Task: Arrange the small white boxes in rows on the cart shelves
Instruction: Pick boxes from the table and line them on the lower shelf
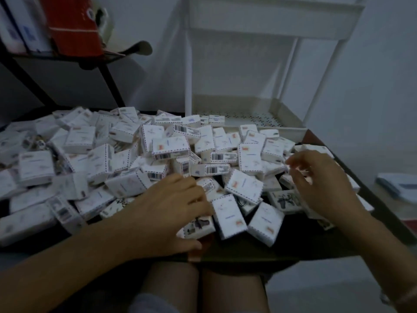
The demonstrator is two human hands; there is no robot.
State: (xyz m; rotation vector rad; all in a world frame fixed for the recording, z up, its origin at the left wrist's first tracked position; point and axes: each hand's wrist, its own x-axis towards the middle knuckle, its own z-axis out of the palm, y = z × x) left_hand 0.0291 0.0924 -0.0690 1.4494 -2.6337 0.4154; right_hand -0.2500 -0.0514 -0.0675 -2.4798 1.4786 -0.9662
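Jumbled heap of small white boxes [169,146] just before the white perforated cart shelf [248,117].

Light: dim, bluish-grey, flat, low contrast; source not in view. Pile of white boxes [144,154]: brightest area, no glare. Shadows: soft, from white cart [266,30] onto wall behind pile; near-black below pile's near edge. Blur: right hand [325,184], fingers smeared at pile's right edge; boxes at pile's far left soft. Distortion: cart posts beyond pile lean, wide-angle bend.
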